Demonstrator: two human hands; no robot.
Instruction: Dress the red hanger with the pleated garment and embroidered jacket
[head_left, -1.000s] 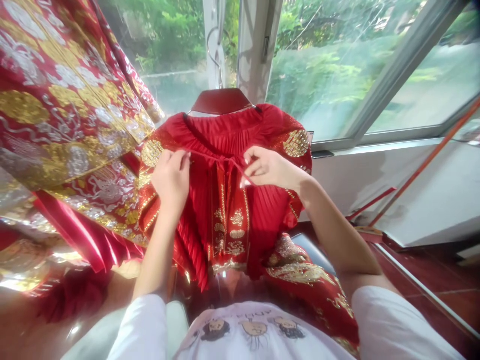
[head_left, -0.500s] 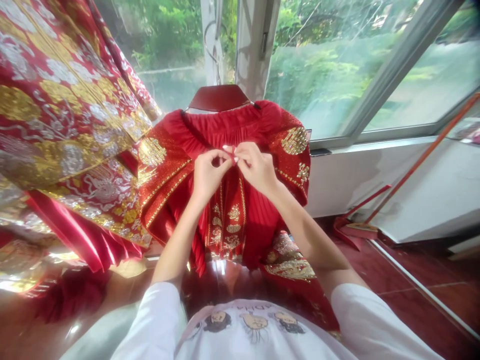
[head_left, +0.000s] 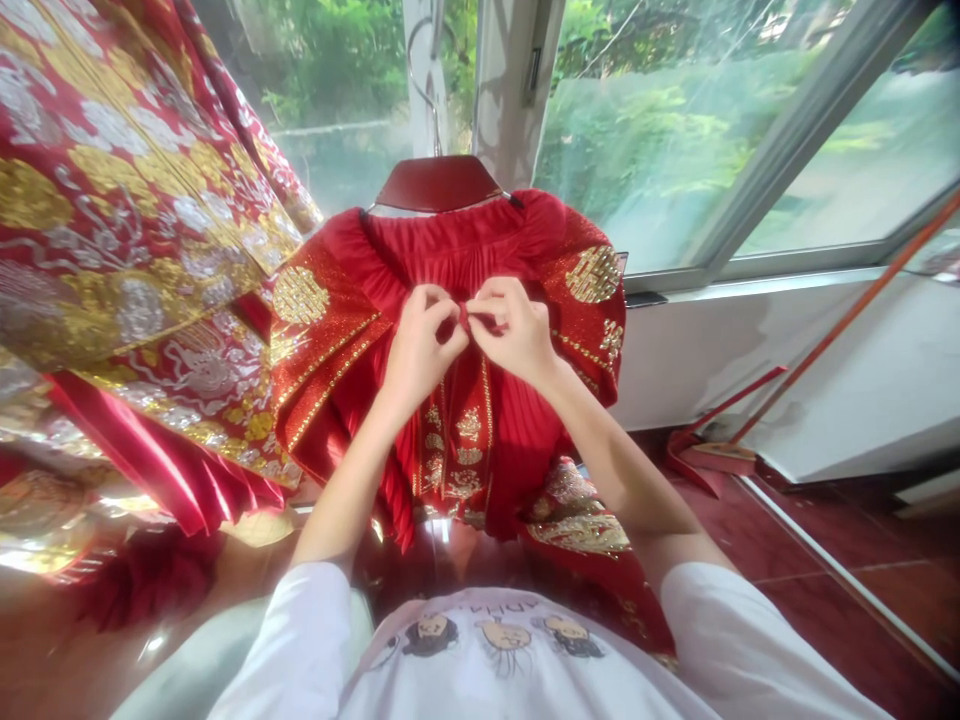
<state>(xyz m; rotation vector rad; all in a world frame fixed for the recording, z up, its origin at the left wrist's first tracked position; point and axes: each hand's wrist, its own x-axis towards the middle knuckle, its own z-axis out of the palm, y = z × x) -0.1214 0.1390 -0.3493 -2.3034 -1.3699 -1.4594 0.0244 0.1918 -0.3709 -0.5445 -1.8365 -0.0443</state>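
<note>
A red pleated dress [head_left: 517, 400] with gold embroidery and beaded trim hangs in front of me on a dark red hanger [head_left: 439, 184]. At its upper front, my left hand [head_left: 426, 342] and my right hand [head_left: 514, 328] meet, fingertips almost touching. Both pinch a small piece of red fabric [head_left: 463, 318], perhaps a tie or a fastening, mostly covered by the fingers. Below the hands, an embroidered double panel [head_left: 454, 440] runs down the dress front. Gold round motifs [head_left: 300, 295] mark the shoulder pieces on each side.
More red garments [head_left: 135, 230] with gold and silver embroidery hang close on the left. Behind the dress are window panes [head_left: 675, 150] with a metal frame. A broom [head_left: 720, 455] and a red dustpan [head_left: 686, 460] stand on the tiled floor at right.
Both hands still pinch at the same spot on the dress front. The fingers have shifted slightly, with the right thumb and forefinger drawn a little apart from before. The view has moved slightly.
</note>
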